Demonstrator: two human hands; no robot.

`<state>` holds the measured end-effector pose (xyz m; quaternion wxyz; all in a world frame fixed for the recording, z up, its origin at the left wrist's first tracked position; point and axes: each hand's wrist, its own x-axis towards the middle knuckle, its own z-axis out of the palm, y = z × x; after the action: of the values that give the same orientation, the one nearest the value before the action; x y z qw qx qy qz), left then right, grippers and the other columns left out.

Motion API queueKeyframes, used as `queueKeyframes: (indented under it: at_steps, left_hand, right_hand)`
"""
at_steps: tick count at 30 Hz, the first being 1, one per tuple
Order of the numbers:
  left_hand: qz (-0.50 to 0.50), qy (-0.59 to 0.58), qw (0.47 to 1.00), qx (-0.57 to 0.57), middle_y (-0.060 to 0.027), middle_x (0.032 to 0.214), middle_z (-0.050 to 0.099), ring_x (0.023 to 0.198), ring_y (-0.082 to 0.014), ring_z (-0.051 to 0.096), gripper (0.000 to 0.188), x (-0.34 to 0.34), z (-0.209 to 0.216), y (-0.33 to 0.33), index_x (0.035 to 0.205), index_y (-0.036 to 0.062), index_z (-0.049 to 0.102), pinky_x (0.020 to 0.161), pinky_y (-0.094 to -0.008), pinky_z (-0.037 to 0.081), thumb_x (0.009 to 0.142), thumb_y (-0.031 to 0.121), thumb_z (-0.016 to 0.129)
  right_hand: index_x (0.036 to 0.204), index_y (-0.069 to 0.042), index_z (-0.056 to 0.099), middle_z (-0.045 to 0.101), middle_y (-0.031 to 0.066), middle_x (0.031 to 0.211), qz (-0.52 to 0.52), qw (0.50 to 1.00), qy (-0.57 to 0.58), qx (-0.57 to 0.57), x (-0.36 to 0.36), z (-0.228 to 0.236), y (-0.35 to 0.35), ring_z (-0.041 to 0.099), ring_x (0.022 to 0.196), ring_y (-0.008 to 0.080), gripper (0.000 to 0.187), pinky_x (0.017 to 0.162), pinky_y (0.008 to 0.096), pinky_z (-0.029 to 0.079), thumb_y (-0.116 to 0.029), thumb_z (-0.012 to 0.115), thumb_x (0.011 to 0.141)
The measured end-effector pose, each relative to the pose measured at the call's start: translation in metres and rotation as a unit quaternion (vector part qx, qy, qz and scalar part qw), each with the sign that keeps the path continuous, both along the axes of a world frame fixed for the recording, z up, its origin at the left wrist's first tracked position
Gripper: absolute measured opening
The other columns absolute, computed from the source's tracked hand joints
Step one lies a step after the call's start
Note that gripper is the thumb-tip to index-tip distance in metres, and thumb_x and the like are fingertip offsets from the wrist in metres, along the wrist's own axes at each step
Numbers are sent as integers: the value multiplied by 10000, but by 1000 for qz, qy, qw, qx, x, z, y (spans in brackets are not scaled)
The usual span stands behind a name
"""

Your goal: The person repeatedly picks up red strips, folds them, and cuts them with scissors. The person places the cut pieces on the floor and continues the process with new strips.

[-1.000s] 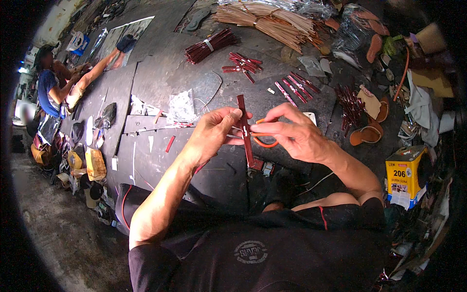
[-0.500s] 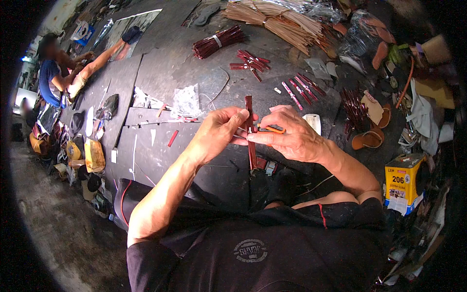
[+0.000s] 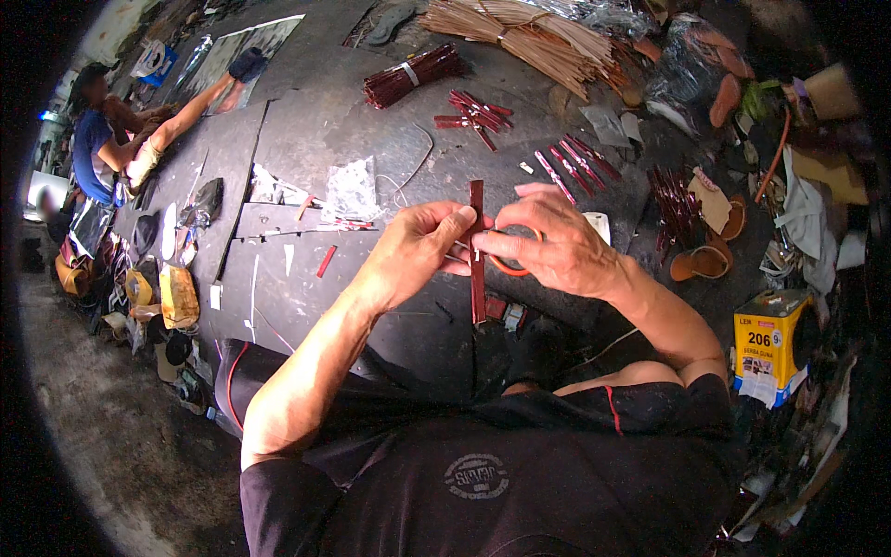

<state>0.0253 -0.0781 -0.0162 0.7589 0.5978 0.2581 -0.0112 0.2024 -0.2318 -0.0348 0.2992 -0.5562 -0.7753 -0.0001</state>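
My left hand (image 3: 418,249) pinches a dark red, glossy strip (image 3: 477,288) upright between thumb and fingers, its lower end hanging free. A small pale spot shows on the strip at mid-length. Close on the other side, my right hand (image 3: 557,246) has curled fingers around an orange loop (image 3: 509,270) that looks like a scissors handle; any blades are hidden. Its fingertips come up to the strip's middle. Beyond the hands lie several patterned red strips (image 3: 577,169), a loose pile of red strips (image 3: 478,115) and a tied red bundle (image 3: 413,76).
A large bundle of tan strips (image 3: 520,42) lies at the far side. Clear plastic (image 3: 351,193) sits left of centre. Brown sandals (image 3: 701,263) and a yellow tin (image 3: 770,339) stand at right. Another person (image 3: 97,148) sits at far left, beside bags (image 3: 178,297).
My right hand has turned slightly, so more of the orange loop shows below its fingers. The left hand keeps its hold on the strip.
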Motion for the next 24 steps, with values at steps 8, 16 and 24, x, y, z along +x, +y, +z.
queueKeyframes:
  at_steps: [8,16,24]
  left_hand:
    - [-3,5,1000,-15,-73,936,675,848,-129,660,342,1,-1,0,1105,0,649,781,-296,586,1038,294,488]
    - [-7,15,1000,-13,-103,975,672,845,-147,655,429,3,-4,4,1157,-22,629,772,-300,571,1021,357,480]
    - [163,4,986,-39,-140,1131,640,1006,-212,631,422,8,-15,2,1241,9,582,901,-341,518,1006,346,487]
  right_hand:
    - [1163,-206,683,588,22,1104,8,1000,-15,-6,5,-4,5,529,1065,288,391,992,448,425,-93,697,789]
    - [1162,-194,675,562,31,1069,51,999,-6,8,0,0,0,561,1060,247,431,1005,456,448,-61,714,754]
    - [1294,-27,479,617,124,1023,-113,884,405,-203,-17,-6,-7,641,886,159,386,821,315,524,-112,626,946]
